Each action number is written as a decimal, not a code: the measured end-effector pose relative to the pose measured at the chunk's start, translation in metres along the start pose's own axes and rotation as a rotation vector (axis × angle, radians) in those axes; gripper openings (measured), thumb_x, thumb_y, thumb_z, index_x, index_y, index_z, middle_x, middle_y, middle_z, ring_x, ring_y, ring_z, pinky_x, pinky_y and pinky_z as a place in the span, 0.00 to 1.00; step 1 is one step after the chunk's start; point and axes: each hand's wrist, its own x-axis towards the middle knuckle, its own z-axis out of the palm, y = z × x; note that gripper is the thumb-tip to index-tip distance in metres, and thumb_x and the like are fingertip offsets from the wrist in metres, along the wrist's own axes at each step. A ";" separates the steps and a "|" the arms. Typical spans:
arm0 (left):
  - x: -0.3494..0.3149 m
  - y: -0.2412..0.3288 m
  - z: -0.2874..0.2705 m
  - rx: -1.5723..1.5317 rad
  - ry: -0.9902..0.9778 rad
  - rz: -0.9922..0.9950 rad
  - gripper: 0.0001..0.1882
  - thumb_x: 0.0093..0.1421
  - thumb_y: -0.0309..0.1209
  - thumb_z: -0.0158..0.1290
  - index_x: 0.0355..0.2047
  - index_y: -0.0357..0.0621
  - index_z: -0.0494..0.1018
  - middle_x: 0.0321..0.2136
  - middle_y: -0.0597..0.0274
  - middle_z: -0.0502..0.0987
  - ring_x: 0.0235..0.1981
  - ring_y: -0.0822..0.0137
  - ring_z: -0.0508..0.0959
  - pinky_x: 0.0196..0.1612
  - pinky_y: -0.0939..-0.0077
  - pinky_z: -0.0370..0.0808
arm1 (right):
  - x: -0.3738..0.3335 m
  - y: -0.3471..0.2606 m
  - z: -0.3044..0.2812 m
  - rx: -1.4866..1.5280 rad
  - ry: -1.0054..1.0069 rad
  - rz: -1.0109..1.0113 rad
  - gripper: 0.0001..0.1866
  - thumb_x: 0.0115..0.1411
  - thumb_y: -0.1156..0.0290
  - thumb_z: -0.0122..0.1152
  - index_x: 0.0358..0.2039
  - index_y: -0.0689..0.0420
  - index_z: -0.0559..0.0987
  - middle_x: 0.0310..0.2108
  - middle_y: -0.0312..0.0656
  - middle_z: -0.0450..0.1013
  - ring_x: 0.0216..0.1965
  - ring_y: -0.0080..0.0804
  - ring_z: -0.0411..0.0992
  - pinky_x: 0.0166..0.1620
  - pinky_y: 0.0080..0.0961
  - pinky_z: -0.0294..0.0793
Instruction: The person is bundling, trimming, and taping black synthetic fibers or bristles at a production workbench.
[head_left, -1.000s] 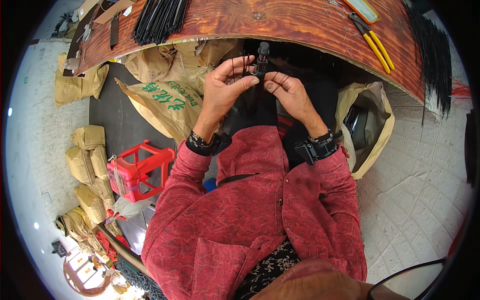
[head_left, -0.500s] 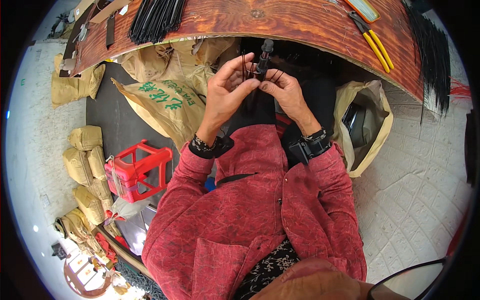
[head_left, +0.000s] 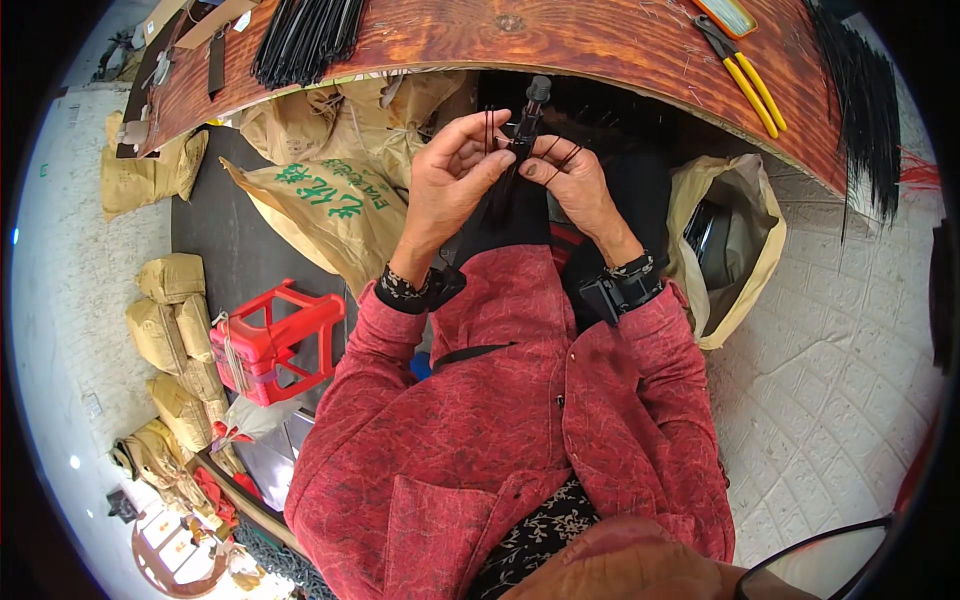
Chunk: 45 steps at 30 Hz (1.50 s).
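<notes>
Between my hands, just under the table's near edge, is a slim black rod with a ribbed knob on its top end. My left hand, on its left side, has thumb and fingers closed on a thin dark strand. Pinched at the rod's right side, my right hand holds another thin dark strand that sticks out past its fingers. Both sets of fingertips come close to the rod or touch it; I cannot tell which. Its lower part fades into the dark trousers behind it.
A wooden tabletop curves across the front. On it lie yellow-handled pliers, an orange-edged tray and black strand bundles. An open sack stands right; a printed sack and a red plastic stool are left.
Both hands stay at the rod, with only small shifts of the fingers. The right fingertips have risen slightly along it, and the strand at the right hand has tilted a little.
</notes>
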 end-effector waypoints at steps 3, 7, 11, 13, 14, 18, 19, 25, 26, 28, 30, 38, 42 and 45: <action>0.000 0.000 0.002 0.004 0.025 -0.033 0.22 0.60 0.17 0.58 0.55 0.34 0.72 0.43 0.64 0.76 0.44 0.75 0.77 0.48 0.84 0.76 | 0.000 -0.004 -0.004 -0.069 -0.017 0.012 0.11 0.63 0.75 0.63 0.46 0.60 0.80 0.41 0.32 0.79 0.41 0.16 0.74 0.48 0.17 0.73; 0.002 0.003 0.008 0.168 0.025 0.035 0.23 0.59 0.15 0.58 0.55 0.34 0.71 0.44 0.66 0.74 0.45 0.75 0.77 0.47 0.83 0.75 | -0.001 -0.006 -0.007 -0.122 -0.017 0.015 0.11 0.63 0.75 0.64 0.47 0.60 0.81 0.40 0.31 0.79 0.41 0.17 0.74 0.48 0.17 0.74; 0.004 -0.002 0.011 0.166 0.041 0.096 0.22 0.59 0.15 0.58 0.54 0.35 0.72 0.44 0.63 0.76 0.44 0.74 0.77 0.46 0.83 0.77 | -0.003 -0.010 -0.008 -0.194 -0.020 0.010 0.11 0.63 0.74 0.63 0.46 0.61 0.81 0.39 0.31 0.79 0.41 0.17 0.73 0.47 0.17 0.73; 0.003 -0.002 0.010 0.095 0.051 0.030 0.22 0.58 0.15 0.58 0.54 0.35 0.73 0.44 0.62 0.77 0.44 0.74 0.77 0.46 0.83 0.77 | -0.003 -0.011 -0.009 -0.224 -0.022 0.008 0.11 0.63 0.74 0.63 0.46 0.61 0.81 0.38 0.31 0.79 0.41 0.17 0.73 0.47 0.17 0.73; 0.003 -0.001 0.010 0.023 0.062 -0.034 0.22 0.58 0.15 0.59 0.54 0.35 0.73 0.45 0.61 0.78 0.45 0.74 0.78 0.46 0.83 0.77 | -0.003 -0.012 -0.010 -0.245 -0.031 0.011 0.11 0.64 0.74 0.63 0.46 0.61 0.81 0.38 0.31 0.79 0.41 0.17 0.73 0.47 0.17 0.73; 0.005 0.004 0.012 -0.026 0.056 -0.080 0.27 0.57 0.15 0.60 0.57 0.36 0.71 0.46 0.59 0.78 0.42 0.74 0.78 0.46 0.83 0.77 | -0.002 -0.011 -0.012 -0.265 -0.066 0.012 0.11 0.65 0.73 0.61 0.47 0.61 0.82 0.39 0.31 0.79 0.41 0.16 0.72 0.48 0.18 0.72; 0.005 0.005 0.013 -0.015 0.048 -0.070 0.29 0.56 0.14 0.60 0.59 0.37 0.70 0.46 0.58 0.78 0.41 0.74 0.79 0.45 0.83 0.77 | -0.002 -0.009 -0.012 -0.243 -0.085 0.008 0.12 0.65 0.73 0.61 0.48 0.61 0.82 0.39 0.31 0.79 0.42 0.16 0.71 0.49 0.18 0.72; 0.005 0.001 0.006 0.005 -0.014 -0.100 0.31 0.55 0.16 0.62 0.61 0.38 0.69 0.45 0.60 0.79 0.40 0.76 0.78 0.44 0.84 0.76 | 0.000 -0.015 -0.017 -0.234 -0.149 0.042 0.13 0.66 0.73 0.60 0.50 0.61 0.81 0.41 0.31 0.79 0.43 0.16 0.70 0.50 0.18 0.71; 0.004 -0.001 0.006 0.011 -0.026 -0.091 0.31 0.54 0.16 0.62 0.60 0.37 0.70 0.45 0.61 0.79 0.39 0.77 0.77 0.43 0.85 0.75 | 0.000 -0.017 -0.017 -0.228 -0.163 0.041 0.12 0.66 0.73 0.60 0.49 0.61 0.81 0.40 0.31 0.79 0.42 0.16 0.70 0.49 0.18 0.71; 0.005 0.000 0.009 0.015 -0.038 -0.083 0.32 0.54 0.16 0.63 0.60 0.37 0.70 0.45 0.62 0.79 0.38 0.78 0.77 0.42 0.85 0.75 | 0.001 -0.022 -0.016 -0.217 -0.189 0.039 0.11 0.65 0.73 0.60 0.47 0.62 0.82 0.38 0.30 0.79 0.41 0.16 0.70 0.47 0.17 0.71; 0.005 0.004 0.012 0.143 -0.051 0.005 0.30 0.52 0.17 0.65 0.57 0.40 0.73 0.41 0.63 0.80 0.34 0.80 0.74 0.36 0.86 0.72 | 0.002 -0.029 -0.021 -0.234 -0.234 0.075 0.11 0.66 0.73 0.60 0.46 0.62 0.82 0.38 0.30 0.78 0.40 0.16 0.70 0.47 0.17 0.71; 0.004 0.015 0.004 0.370 -0.182 -0.005 0.26 0.51 0.17 0.66 0.52 0.38 0.75 0.38 0.68 0.80 0.31 0.82 0.73 0.34 0.86 0.72 | 0.005 -0.030 -0.028 -0.124 -0.366 0.165 0.11 0.65 0.70 0.61 0.45 0.61 0.81 0.38 0.32 0.77 0.37 0.17 0.71 0.45 0.17 0.72; -0.001 0.015 0.002 0.259 -0.067 -0.061 0.23 0.53 0.17 0.65 0.50 0.35 0.74 0.38 0.68 0.79 0.31 0.82 0.73 0.35 0.87 0.72 | 0.008 -0.014 -0.021 0.065 -0.375 0.160 0.23 0.66 0.58 0.61 0.54 0.61 0.76 0.47 0.36 0.75 0.46 0.22 0.72 0.53 0.22 0.69; 0.000 0.015 0.005 0.148 0.050 -0.070 0.22 0.53 0.18 0.65 0.49 0.35 0.74 0.37 0.69 0.78 0.31 0.83 0.73 0.34 0.89 0.72 | 0.008 -0.011 -0.004 0.319 -0.405 0.159 0.32 0.65 0.49 0.59 0.59 0.62 0.71 0.54 0.37 0.72 0.54 0.26 0.70 0.60 0.26 0.65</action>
